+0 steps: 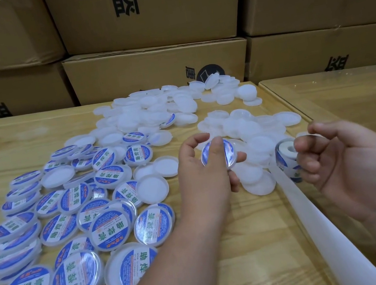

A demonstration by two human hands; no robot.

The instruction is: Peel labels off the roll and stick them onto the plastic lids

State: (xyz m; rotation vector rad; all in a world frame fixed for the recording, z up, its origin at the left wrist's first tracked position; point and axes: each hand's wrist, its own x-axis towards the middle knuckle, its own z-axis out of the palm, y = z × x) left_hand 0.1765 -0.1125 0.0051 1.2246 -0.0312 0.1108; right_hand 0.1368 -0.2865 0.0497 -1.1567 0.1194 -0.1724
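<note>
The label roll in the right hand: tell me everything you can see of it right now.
The label roll is a small roll on a white core with a hollow centre, wound with glossy blue-and-white labels. The right hand grips it with curled fingers, the core's open end facing the camera. A long strip of bare white backing paper trails from it toward the camera over the wooden table. It is held beside the pile of plain white lids.

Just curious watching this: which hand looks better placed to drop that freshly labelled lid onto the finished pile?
The left hand, probably. It already grips the labelled lid, and the labelled pile lies on its side. The right hand holds the label roll.
</note>
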